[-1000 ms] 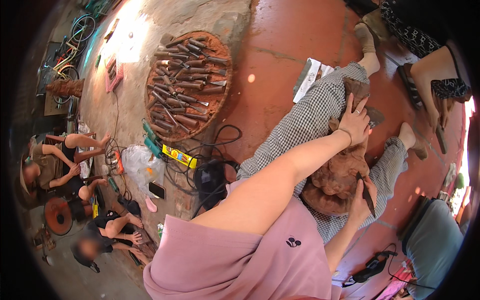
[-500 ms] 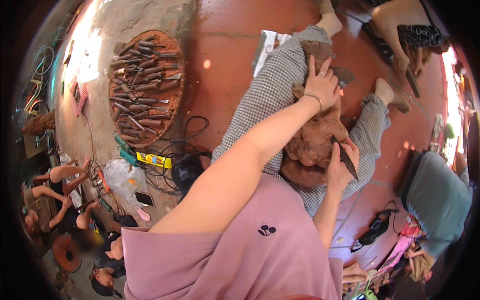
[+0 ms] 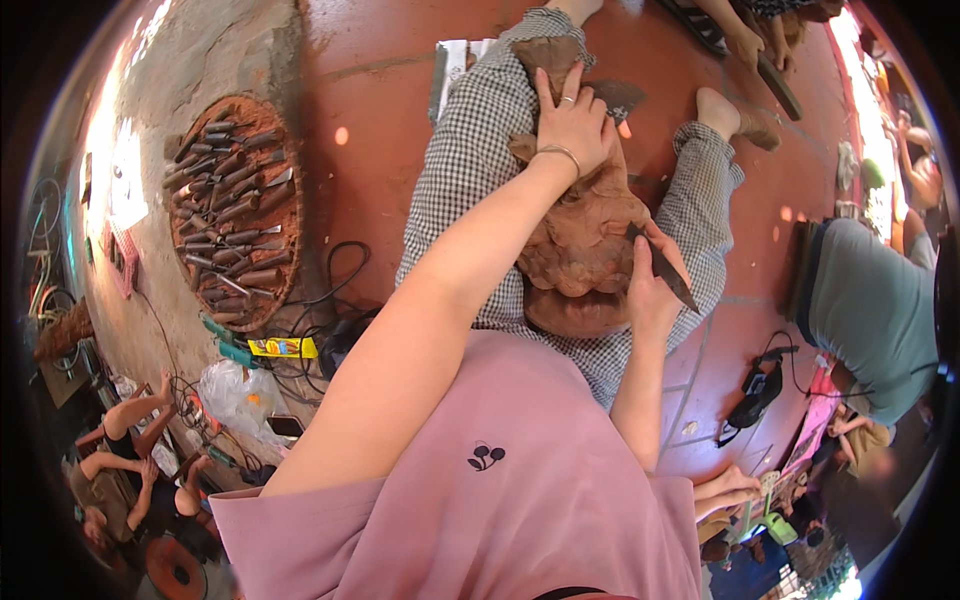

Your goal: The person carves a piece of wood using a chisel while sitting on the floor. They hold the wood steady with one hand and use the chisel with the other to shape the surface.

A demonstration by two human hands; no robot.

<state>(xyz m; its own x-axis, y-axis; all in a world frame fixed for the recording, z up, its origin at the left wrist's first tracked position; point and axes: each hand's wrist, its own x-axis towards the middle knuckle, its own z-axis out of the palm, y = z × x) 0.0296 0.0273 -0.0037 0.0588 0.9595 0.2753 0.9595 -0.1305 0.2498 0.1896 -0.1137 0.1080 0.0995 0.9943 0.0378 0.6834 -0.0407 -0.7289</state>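
Observation:
A carved reddish-brown wooden piece [image 3: 575,245] lies across my lap, between my legs in checked trousers. My left hand [image 3: 578,128] rests on its far part with fingers spread, a ring and a bracelet showing. At the near right side of the carving, my right hand [image 3: 655,292] grips a dark, flat, pointed piece [image 3: 668,272]. Whether that is a blade or folded abrasive sheet I cannot tell; its inner end is against or close to the wood. A dark grey flat piece [image 3: 620,96] sits just beyond my left hand.
On the left, a round woven tray [image 3: 296,215] holds several carving chisels. Nearby are cables, a yellow packet [image 3: 283,347], a clear plastic bag [image 3: 235,395] and a phone [image 3: 285,426]. A black bag [image 3: 752,400] lies at right. Other people sit around; one hand [image 3: 742,48] works at far right.
The whole view has shifted, so the surroundings sit further left. Both hands keep nearly the same places on the carving, and the right still grips the dark piece.

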